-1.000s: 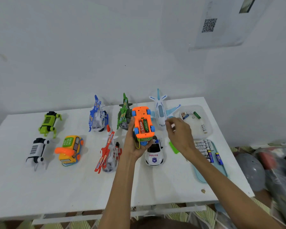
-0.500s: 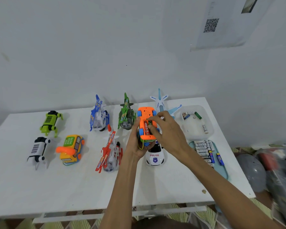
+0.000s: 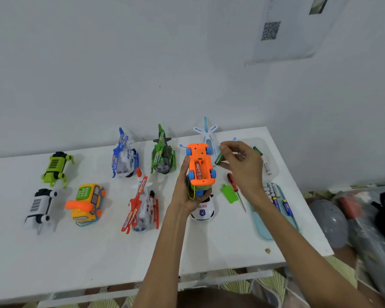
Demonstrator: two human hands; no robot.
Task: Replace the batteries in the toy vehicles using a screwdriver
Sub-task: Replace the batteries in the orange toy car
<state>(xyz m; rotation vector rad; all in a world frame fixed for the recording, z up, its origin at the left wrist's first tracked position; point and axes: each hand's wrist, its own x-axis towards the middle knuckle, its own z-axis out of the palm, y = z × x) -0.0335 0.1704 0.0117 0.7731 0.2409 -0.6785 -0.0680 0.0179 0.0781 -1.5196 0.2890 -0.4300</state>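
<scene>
White table (image 3: 76,252) below: your left grip (image 3: 183,194) curls round the upturned orange toy car (image 3: 200,165); your right grip (image 3: 242,167) pinches a green battery (image 3: 219,160).

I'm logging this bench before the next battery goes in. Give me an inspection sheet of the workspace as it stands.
Surface: white table, with other toys standing in rows.
Job's things: orange car underside up, compartment open, one red battery inside; screwdriver and green cover lying on the table; blue tray of batteries at right.
Clutter: small brown scrap near the front right edge.
Hands: left hand grips the orange car; right hand pinches a green battery.
Cables: thin yellow cord hangs from the orange car.
Surroundings: paper with a code on the wall; bags right of the table.
</scene>
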